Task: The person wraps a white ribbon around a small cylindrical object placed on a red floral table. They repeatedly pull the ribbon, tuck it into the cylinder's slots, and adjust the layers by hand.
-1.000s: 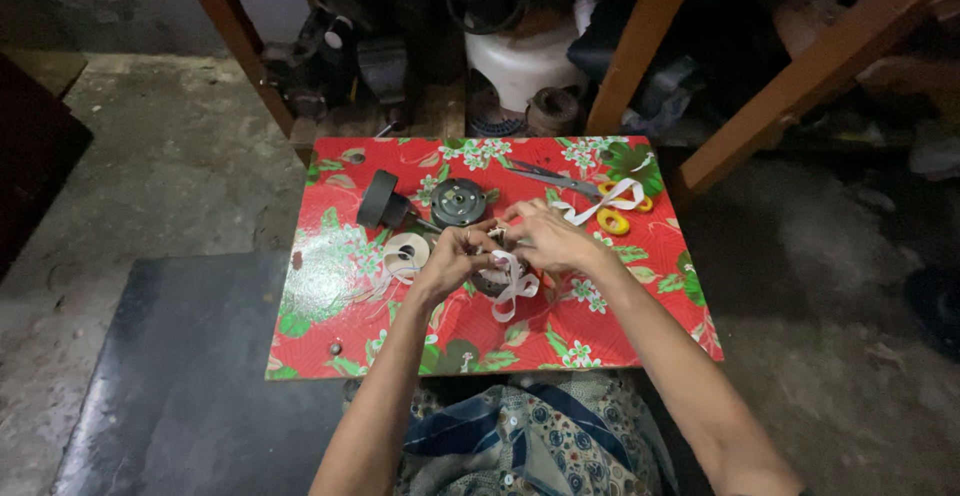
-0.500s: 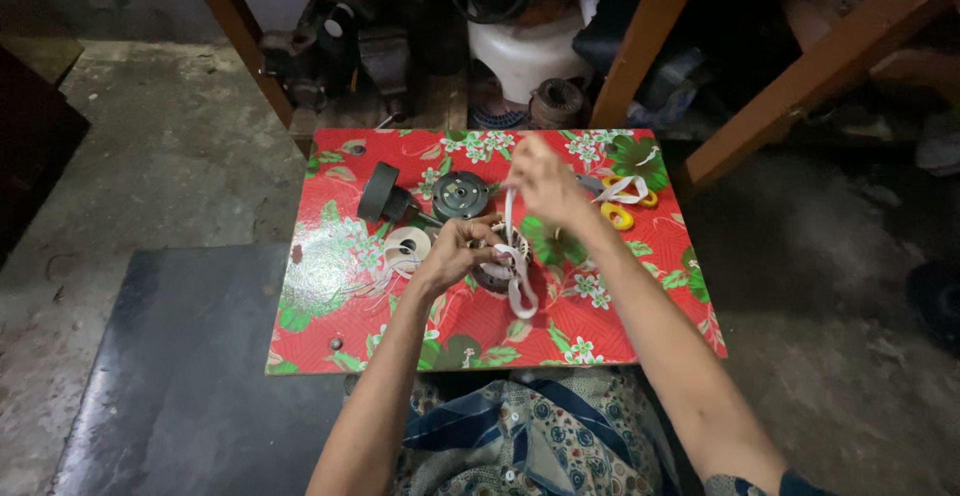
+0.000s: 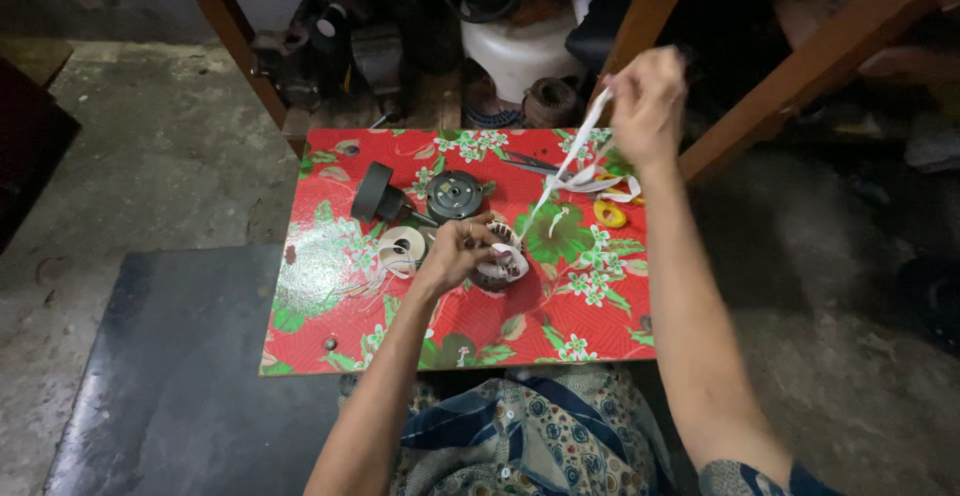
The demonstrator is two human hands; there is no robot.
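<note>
Over a red floral worktop (image 3: 330,286), our left hand (image 3: 455,253) grips a round motor winding (image 3: 497,262) pressed to the cloth near the middle. Our right hand (image 3: 648,103), raised high above the far edge, pinches a white tape (image 3: 570,161) stretched taut from the winding. A tape roll (image 3: 402,248) lies just beside the left hand.

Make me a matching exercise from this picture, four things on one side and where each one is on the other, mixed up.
1. white tape strip
2. wound coil
3. yellow ring
4. tape roll

A. under the left hand
B. lying on the board right of the strip
C. pulled up taut by the right hand
D. on the board left of the left hand

Pairs: 1-C, 2-A, 3-B, 4-D
</note>
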